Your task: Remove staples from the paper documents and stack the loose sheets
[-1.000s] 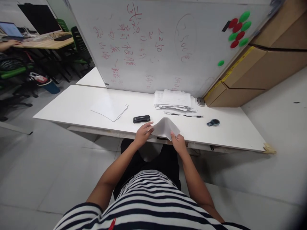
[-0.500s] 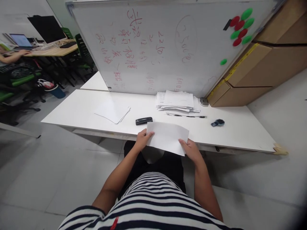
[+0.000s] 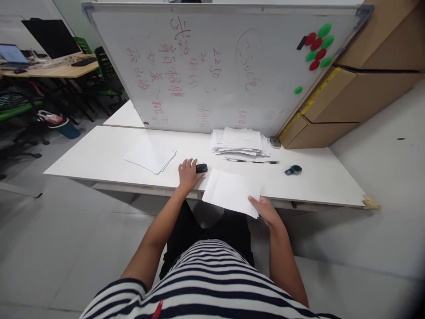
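My right hand [image 3: 267,212] pinches the near right corner of a white sheet of paper [image 3: 229,191] that lies over the front edge of the white table [image 3: 99,155]. My left hand [image 3: 187,173] lies on top of a black stapler [image 3: 201,168], fingers curled over its left part. Only the stapler's right end shows.
A small pile of blank sheets [image 3: 151,156] lies to the left. A stack of printed papers [image 3: 239,141], a pen [image 3: 252,161], a mouse [image 3: 275,141] and a small dark object [image 3: 293,169] lie behind. A whiteboard [image 3: 215,66] leans at the table's back; cardboard boxes [image 3: 352,93] stand at the right.
My left hand has let go of the sheet and moved up left onto the stapler. The sheet has been flattened and now rests on the table edge in my right hand.
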A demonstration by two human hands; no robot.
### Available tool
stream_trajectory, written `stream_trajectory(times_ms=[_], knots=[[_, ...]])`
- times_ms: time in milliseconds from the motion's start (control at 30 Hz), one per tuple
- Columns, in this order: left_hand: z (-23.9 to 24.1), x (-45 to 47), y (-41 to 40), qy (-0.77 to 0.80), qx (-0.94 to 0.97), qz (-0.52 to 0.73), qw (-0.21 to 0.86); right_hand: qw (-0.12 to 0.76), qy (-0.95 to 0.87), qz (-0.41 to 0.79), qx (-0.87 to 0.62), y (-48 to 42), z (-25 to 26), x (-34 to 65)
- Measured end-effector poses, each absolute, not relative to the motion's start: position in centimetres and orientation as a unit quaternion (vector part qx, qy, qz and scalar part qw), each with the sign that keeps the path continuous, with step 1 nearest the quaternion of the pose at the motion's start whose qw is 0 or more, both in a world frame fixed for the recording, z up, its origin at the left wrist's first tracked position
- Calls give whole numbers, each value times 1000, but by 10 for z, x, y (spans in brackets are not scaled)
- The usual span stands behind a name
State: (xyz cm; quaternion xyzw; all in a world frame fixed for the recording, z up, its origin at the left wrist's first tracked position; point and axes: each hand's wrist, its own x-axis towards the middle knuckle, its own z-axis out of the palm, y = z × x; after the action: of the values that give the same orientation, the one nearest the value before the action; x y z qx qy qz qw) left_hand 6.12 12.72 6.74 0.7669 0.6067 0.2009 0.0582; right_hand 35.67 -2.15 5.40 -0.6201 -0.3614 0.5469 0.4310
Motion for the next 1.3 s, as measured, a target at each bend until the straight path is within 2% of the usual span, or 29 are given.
stream_trajectory(times_ms=[100,267,533,733,900,967,1133,1200,1300], knots=[[60,51,146,615,772,141,84,446,-346,534,-629,-15,57,350],[59,40,157,593,784,116,146,455,-323,522,-644,-4,55,343],[62,33,159,556,803,119,179,435,-340,531,-643,12,40,341],[65,30,160,547,795,130,228,419,-367,534,-636,25,43,333],[66,28,157,538,800,133,230,394,-386,534,-641,32,51,327],[72,22,159,524,799,126,268,384,-393,531,-645,35,55,328],[106,11,177,485,744,68,455,369,-396,534,-650,39,55,333],[119,19,187,505,729,98,452,371,-393,542,-644,38,53,334],[122,48,196,564,716,166,377,374,-389,549,-638,37,51,333]])
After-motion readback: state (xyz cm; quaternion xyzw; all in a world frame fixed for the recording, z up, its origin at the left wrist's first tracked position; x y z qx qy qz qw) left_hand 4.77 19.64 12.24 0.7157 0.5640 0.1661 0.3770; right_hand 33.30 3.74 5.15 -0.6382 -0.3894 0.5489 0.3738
